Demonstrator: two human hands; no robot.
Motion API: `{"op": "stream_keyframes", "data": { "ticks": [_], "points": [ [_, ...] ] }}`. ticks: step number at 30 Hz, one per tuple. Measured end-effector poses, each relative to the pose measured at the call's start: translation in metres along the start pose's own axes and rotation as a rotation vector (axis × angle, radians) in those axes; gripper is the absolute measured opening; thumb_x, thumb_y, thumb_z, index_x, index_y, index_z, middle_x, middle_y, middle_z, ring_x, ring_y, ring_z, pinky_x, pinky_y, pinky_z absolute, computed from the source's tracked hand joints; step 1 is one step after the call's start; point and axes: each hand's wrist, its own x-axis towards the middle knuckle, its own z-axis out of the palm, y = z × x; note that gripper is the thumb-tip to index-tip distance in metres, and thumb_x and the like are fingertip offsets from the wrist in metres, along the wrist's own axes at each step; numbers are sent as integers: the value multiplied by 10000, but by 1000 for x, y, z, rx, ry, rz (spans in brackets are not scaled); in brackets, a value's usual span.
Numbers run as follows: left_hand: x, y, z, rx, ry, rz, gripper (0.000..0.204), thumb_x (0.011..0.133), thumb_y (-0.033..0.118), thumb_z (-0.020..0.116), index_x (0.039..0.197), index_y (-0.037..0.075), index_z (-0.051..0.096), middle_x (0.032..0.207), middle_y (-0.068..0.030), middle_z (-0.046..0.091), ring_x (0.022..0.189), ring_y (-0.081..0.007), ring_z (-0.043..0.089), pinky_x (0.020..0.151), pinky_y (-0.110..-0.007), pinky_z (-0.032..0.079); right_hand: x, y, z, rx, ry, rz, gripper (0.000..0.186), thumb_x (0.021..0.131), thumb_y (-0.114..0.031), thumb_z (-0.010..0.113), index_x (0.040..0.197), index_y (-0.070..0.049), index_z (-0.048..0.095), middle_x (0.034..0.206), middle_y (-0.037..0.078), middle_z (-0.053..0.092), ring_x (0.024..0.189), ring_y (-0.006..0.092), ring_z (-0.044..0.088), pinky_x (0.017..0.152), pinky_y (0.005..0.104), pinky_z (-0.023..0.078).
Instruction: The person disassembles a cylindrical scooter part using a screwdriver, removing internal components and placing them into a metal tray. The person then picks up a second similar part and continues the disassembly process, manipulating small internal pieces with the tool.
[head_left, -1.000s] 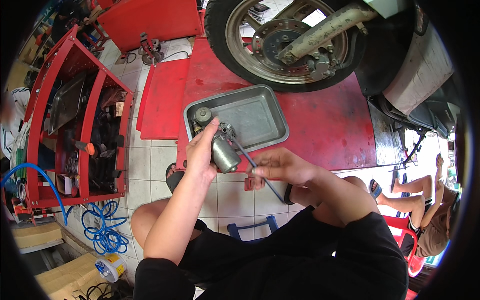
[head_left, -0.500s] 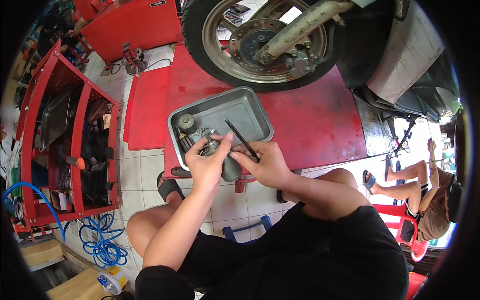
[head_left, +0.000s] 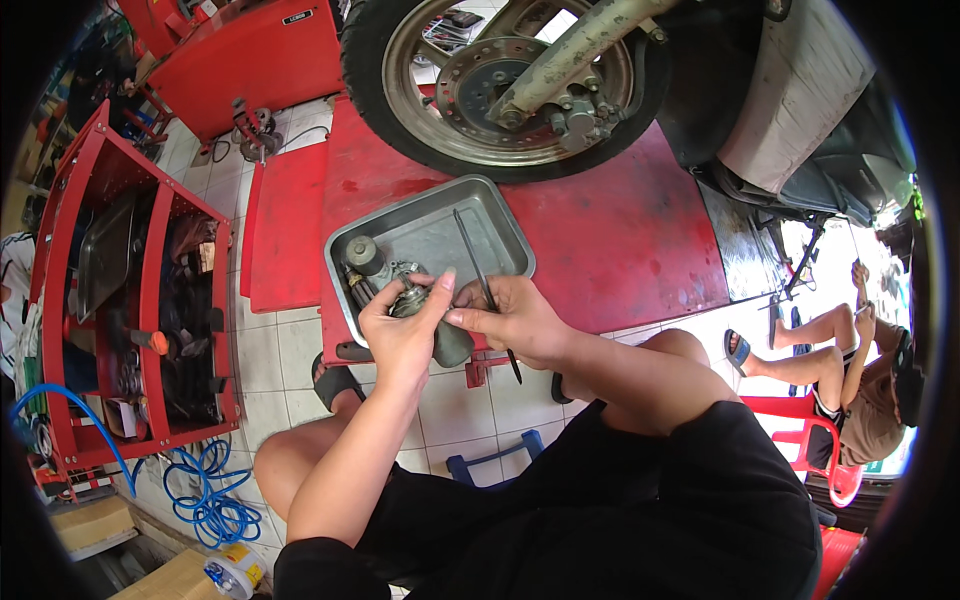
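Observation:
My left hand (head_left: 398,338) is closed on a grey metal motor-like part (head_left: 452,343), a cylinder with a fitting at one end, held over the near side of a steel tray (head_left: 510,225). My right hand (head_left: 515,325) is closed around a long thin dark rod (head_left: 472,245), slanted across the tray, while its thumb and fingertips meet the part beside my left fingers. What exactly those fingertips grip is hidden. In the tray's left half lie a short metal cylinder (head_left: 363,253) and other small metal parts. The tray rests on a red platform (head_left: 620,250).
A motorbike front wheel (head_left: 390,120) stands behind the tray. A red tool cart (head_left: 115,280) is at left, above a coiled blue hose (head_left: 210,500). A blue stool (head_left: 500,455) is beneath me. Another person (head_left: 870,400) sits on a red chair at right.
My hands have come together on the part, left fingers now around its fitting end. The rod has swung from a low diagonal to point up over the tray. The view has shifted slightly.

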Motion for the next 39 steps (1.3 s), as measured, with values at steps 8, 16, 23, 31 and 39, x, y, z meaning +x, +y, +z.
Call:
{"op": "stream_keyframes", "data": {
  "ticks": [8, 16, 23, 31, 39],
  "points": [
    [1, -1, 2, 14, -7, 27, 160, 821, 80, 814, 833, 3, 675, 803, -1, 647, 713, -57, 560, 650, -210, 457, 1, -2, 0, 60, -7, 67, 211, 903, -139, 724, 983, 41, 648, 668, 3, 560, 472, 31, 391, 413, 235, 274],
    [-1, 1, 2, 16, -11, -23, 149, 826, 86, 811, 853, 12, 684, 808, -8, 653, 711, -57, 569, 640, -210, 458, 6, -3, -7, 220, -125, 199, 216, 892, -132, 733, 987, 17, 610, 664, -31, 500, 459, 19, 321, 411, 248, 193],
    [-1, 3, -1, -14, 3, -89, 156, 829, 101, 811, 849, 9, 687, 811, -12, 654, 712, -56, 563, 651, -199, 443, 3, -11, -6, 196, -126, 255, 240, 883, -149, 753, 993, 13, 614, 669, -28, 488, 476, 28, 331, 426, 248, 201],
    [-2, 3, 2, -18, -17, -97, 154, 831, 99, 809, 832, 13, 682, 790, 11, 634, 727, -49, 536, 678, -204, 442, 5, -12, -10, 178, -156, 277, 247, 886, -147, 750, 994, 14, 598, 664, -33, 482, 471, 27, 314, 428, 246, 188],
    [-3, -4, -2, -15, -10, -110, 171, 821, 118, 821, 829, 14, 685, 794, -2, 638, 734, -62, 547, 688, -217, 452, 6, -9, -10, 141, -141, 286, 220, 871, -115, 748, 974, 13, 602, 648, -40, 465, 468, 26, 317, 425, 253, 178]
  ]
}}
